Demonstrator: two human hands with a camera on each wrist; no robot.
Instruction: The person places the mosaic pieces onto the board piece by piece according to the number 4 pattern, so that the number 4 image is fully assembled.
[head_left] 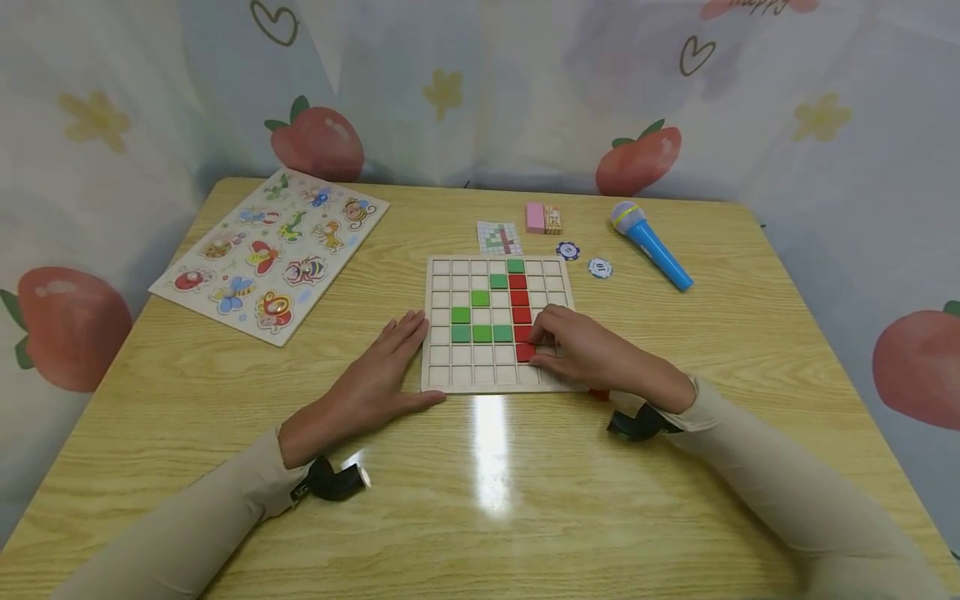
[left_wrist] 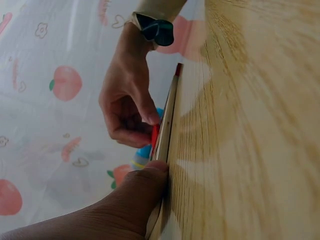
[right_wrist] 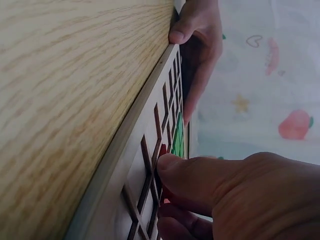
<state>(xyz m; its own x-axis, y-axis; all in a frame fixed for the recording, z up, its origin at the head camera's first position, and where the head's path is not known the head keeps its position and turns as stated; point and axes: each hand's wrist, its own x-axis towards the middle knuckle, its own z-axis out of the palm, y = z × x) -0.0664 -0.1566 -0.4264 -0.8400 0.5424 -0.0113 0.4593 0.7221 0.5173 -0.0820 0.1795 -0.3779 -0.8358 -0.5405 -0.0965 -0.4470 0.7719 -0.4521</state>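
Observation:
A wooden grid board lies flat on the table, with green square tiles and a column of red square tiles set in its cells. My right hand pinches a red tile between thumb and fingers at the lower end of that column; its fingertips partly cover it. Along the board's left edge rests my left hand, fingers straight and thumb by the near corner. Beyond the board's far edge lies a small pattern card showing a coloured grid.
Another red piece shows partly under my right wrist, by the board's near right corner. Behind the board are a pink-sided block, two poker chips and a blue toy microphone. An insect puzzle board lies far left.

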